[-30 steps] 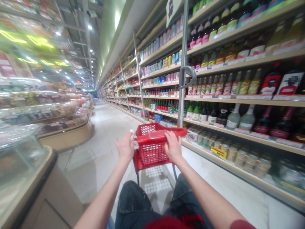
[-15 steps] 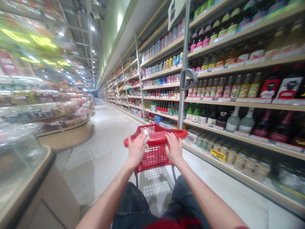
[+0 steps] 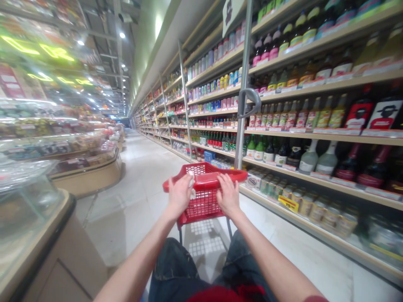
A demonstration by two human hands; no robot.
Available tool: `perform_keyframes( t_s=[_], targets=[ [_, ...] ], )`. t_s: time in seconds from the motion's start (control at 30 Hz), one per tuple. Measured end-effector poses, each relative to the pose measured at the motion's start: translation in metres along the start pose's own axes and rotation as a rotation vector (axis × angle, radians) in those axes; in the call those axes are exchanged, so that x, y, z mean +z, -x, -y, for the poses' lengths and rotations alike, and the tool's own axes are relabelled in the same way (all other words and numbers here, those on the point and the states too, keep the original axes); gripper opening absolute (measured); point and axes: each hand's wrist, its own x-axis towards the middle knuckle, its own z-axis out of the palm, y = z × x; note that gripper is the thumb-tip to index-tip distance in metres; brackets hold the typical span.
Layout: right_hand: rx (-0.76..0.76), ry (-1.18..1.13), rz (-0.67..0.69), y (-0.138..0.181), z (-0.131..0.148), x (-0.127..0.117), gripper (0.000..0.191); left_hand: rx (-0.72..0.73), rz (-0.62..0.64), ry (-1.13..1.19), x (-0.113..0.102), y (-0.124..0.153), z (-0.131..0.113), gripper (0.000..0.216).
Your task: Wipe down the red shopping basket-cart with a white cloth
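Note:
In the head view, a red plastic shopping cart (image 3: 206, 202) with a mesh basket stands in front of my legs. Its red handle (image 3: 208, 178) runs across the near side. My left hand (image 3: 179, 193) is closed over the left part of that handle, and a crumpled white tissue (image 3: 192, 184) sticks out at its thumb side. Over the right part, my right hand (image 3: 228, 195) lies with its fingers bent round the bar. The undersides of both grips are hidden. Through the mesh no goods can be made out in the basket.
Shelves of bottles (image 3: 294, 115) and cans (image 3: 302, 203) line the right side, close to the cart. A grey metal loop (image 3: 256, 102) juts from a shelf post. Rounded display counters (image 3: 59, 235) stand on the left. A pale tiled aisle (image 3: 138, 159) runs ahead between them.
Both hands keep their hold on the handle, and the cart has shifted very slightly left and up in view. The shelves look almost the same.

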Motion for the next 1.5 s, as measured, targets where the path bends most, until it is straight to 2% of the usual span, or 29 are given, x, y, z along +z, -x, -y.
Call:
perform_keyframes(
  t_s=[0.07, 0.13, 0.23, 0.37, 0.43, 0.5, 0.63, 0.73, 0.8, 0.9, 1.0, 1.13, 1.2, 1.27, 1.43, 1.5],
  targets=[
    [-0.003, 0.008, -0.001, 0.0, -0.002, -0.001, 0.051, 0.055, -0.005, 0.006, 0.006, -0.004, -0.02, 0.034],
    [-0.005, 0.015, -0.003, 0.0, -0.004, -0.002, 0.05, 0.094, -0.007, 0.006, 0.008, -0.007, -0.027, 0.035],
    [-0.011, 0.019, -0.008, 0.0, -0.006, -0.003, 0.05, 0.074, -0.001, 0.003, 0.004, -0.005, -0.014, 0.033],
    [-0.013, 0.009, -0.017, 0.001, -0.004, -0.001, 0.051, -0.089, -0.025, -0.008, -0.005, -0.002, 0.013, 0.031],
    [-0.008, 0.002, -0.024, 0.001, -0.001, 0.0, 0.051, -0.107, -0.026, -0.01, -0.006, -0.002, 0.014, 0.031],
    [-0.003, 0.0, -0.025, 0.001, 0.002, 0.001, 0.051, -0.053, -0.023, 0.0, -0.003, -0.002, 0.002, 0.031],
    [-0.008, 0.016, -0.005, 0.002, 0.006, 0.0, 0.054, 0.139, -0.004, 0.025, 0.012, -0.01, -0.04, 0.034],
    [-0.03, 0.03, 0.014, 0.003, 0.006, -0.002, 0.058, 0.171, 0.032, 0.03, 0.024, -0.02, -0.064, 0.036],
    [-0.039, 0.036, 0.018, 0.004, 0.005, -0.003, 0.061, 0.166, 0.05, 0.026, 0.027, -0.026, -0.07, 0.036],
    [-0.042, 0.033, 0.017, 0.004, 0.004, -0.003, 0.062, 0.178, 0.069, 0.013, 0.025, -0.027, -0.063, 0.035],
    [-0.053, 0.022, 0.025, 0.004, 0.003, -0.003, 0.059, 0.16, 0.039, 0.006, 0.016, -0.021, -0.04, 0.034],
    [-0.055, 0.01, 0.037, 0.003, 0.002, -0.003, 0.059, 0.034, 0.01, -0.02, 0.0, -0.011, -0.001, 0.031],
    [-0.051, 0.004, 0.034, 0.003, 0.003, -0.002, 0.059, -0.024, 0.02, -0.04, -0.005, -0.008, 0.011, 0.031],
    [-0.043, -0.001, 0.024, 0.003, 0.004, 0.0, 0.057, -0.033, 0.034, -0.046, -0.007, -0.007, 0.011, 0.032],
    [-0.036, 0.007, 0.016, 0.003, 0.002, -0.001, 0.055, 0.101, 0.026, -0.004, -0.001, -0.007, -0.013, 0.034],
    [-0.047, 0.01, 0.021, 0.002, -0.001, -0.002, 0.055, 0.105, 0.039, 0.004, -0.002, -0.008, -0.014, 0.034]
  ],
)
